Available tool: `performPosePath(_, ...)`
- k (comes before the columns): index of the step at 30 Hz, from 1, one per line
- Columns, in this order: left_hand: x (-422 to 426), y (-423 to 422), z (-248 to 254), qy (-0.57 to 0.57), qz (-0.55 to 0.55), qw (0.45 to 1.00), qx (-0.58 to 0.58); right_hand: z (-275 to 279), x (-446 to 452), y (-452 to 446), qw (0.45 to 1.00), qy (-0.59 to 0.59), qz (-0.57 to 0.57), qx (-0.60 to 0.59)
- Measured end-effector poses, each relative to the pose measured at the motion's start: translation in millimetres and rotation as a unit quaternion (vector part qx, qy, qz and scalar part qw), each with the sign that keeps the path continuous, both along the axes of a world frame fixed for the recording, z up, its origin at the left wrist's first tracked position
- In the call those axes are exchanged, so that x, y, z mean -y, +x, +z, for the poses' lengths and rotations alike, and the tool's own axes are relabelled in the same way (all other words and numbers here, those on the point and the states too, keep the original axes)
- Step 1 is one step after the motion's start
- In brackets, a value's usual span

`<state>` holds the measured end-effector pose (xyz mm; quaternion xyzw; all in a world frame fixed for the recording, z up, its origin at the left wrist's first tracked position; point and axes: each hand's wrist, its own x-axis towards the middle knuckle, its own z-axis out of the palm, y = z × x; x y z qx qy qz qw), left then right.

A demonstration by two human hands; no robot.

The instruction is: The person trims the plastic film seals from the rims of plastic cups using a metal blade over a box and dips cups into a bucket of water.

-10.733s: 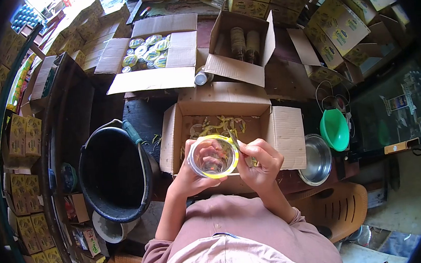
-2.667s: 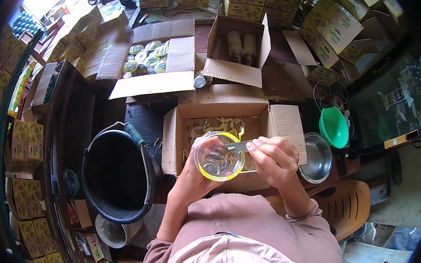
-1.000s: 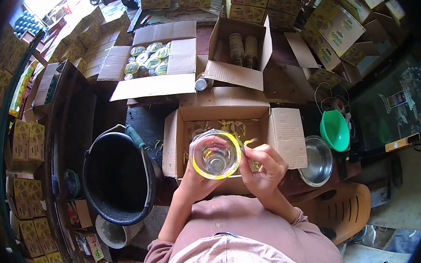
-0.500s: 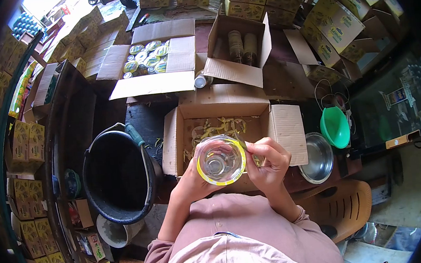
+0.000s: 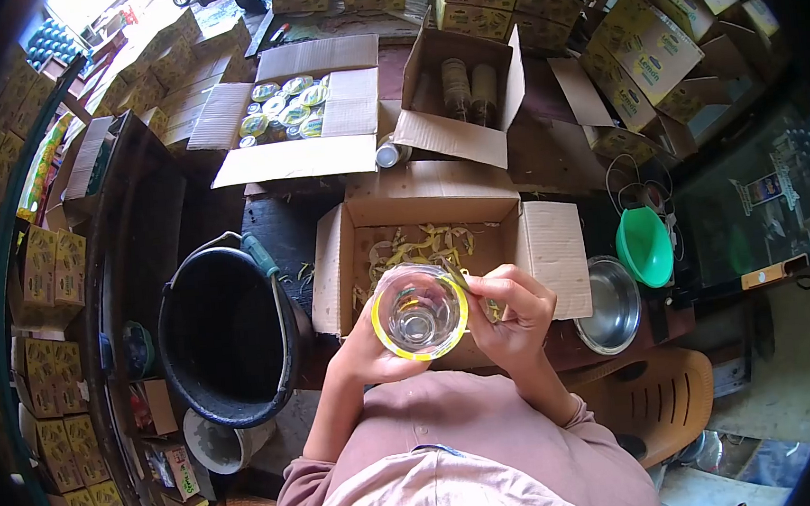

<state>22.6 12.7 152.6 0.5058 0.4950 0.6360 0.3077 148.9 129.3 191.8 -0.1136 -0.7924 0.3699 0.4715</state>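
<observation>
A clear plastic cup [image 5: 419, 317] with a yellow rim has its open mouth turned up toward the camera. My left hand [image 5: 371, 347] is wrapped round its left side and underside. At the cup's right rim, my right hand [image 5: 513, 315] pinches a small dark blade [image 5: 453, 273], whose edge lies against the yellow band. Below both hands stands an open cardboard box [image 5: 434, 194] with curled yellow-green scraps [image 5: 433, 242] on its bottom.
Left of the box is a black bucket [image 5: 224, 336]. To the right are a metal bowl [image 5: 609, 305] and a green bowl [image 5: 644, 247]. Behind stand a carton of lidded cups [image 5: 293, 161] and a carton with stacked cups [image 5: 453, 137]. An orange chair [image 5: 659, 395] is at lower right.
Over the last second the cup has shifted slightly and tilted in my left hand. The yellow-green strip that stuck out above my right fingers is gone, and the blade shows at the rim.
</observation>
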Motion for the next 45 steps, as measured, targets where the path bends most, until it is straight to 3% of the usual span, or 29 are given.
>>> performPosePath(5, -6, 7, -7, 0.036, 0.123, 0.987, -0.094, -6, 4, -1, 1.000, 0.000, -0.019, -0.023)
performPosePath(8, -8, 11, -9, 0.021, 0.123, 0.992, -0.019, -8, 10, 2, 0.999, -0.004, -0.051, -0.008)
performPosePath(16, -7, 6, -12, 0.003, 0.131, 0.980, -0.149, -7, 11, 2, 0.992, 0.083, -0.094, 0.004)
performPosePath(22, -5, 6, -6, 0.004, 0.120, 0.974, -0.192, -6, 0, 4, 0.999, -0.047, -0.004, 0.001)
performPosePath(24, -6, 6, -3, 0.012, 0.120, 0.971, -0.204, -6, 1, 5, 0.999, -0.034, -0.020, 0.005)
performPosePath(35, -4, 3, -12, 0.054, 0.046, 0.982, -0.176, -6, 5, 1, 0.996, 0.060, -0.069, 0.011)
performPosePath(40, -7, 3, -10, 0.086, 0.034, 0.983, -0.159, -8, -1, 4, 0.999, -0.032, -0.022, 0.004)
performPosePath(43, -12, 7, -15, 0.055, 0.017, 0.998, -0.011, -12, -1, 5, 0.998, -0.040, -0.042, -0.004)
performPosePath(45, -13, 6, -12, 0.042, 0.030, 0.998, -0.042, -13, 1, 6, 0.997, -0.032, -0.067, -0.011)
